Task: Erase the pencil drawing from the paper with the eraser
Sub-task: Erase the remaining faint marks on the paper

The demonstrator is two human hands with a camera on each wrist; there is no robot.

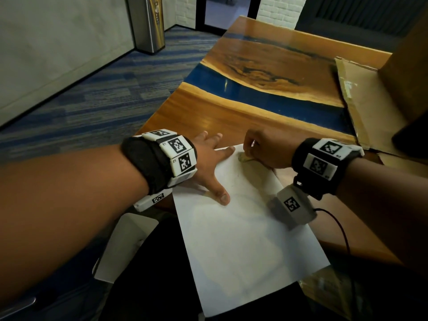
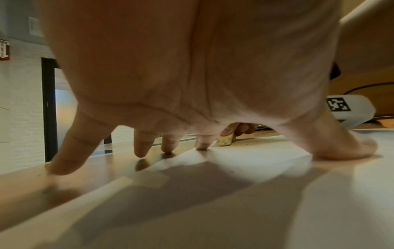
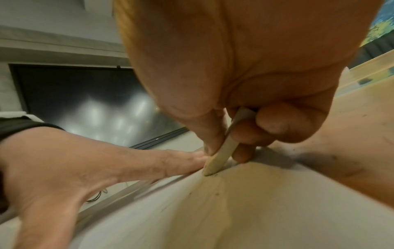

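The paper (image 1: 243,228) lies on the near edge of the wood-and-blue-resin worktop (image 1: 254,107), with its near part overhanging the edge. The left hand (image 1: 208,163) rests spread wide on the paper's corner at 11 o'clock of the sheet: thumb and index finger press the paper, and the other 3 fingertips (image 2: 140,150) extend toward the worktop beyond the paper edge. The fingers are straight and hold nothing.

The right hand (image 1: 268,149) sits at 3 o'clock of the left hand, close beside its index finger. Its fingers are curled, and thumb and fingers pinch the eraser (image 3: 219,156), a thin pale slab. The eraser's lower edge touches the paper near the far edge, at 12 o'clock of the sheet. Grey smudging and small dark crumbs mark the paper around the contact point. A faint pencil line (image 1: 238,176) shows at 6 o'clock of the eraser.

A cardboard box (image 1: 370,100) lies on the worktop at 2 o'clock of the right hand, well apart.
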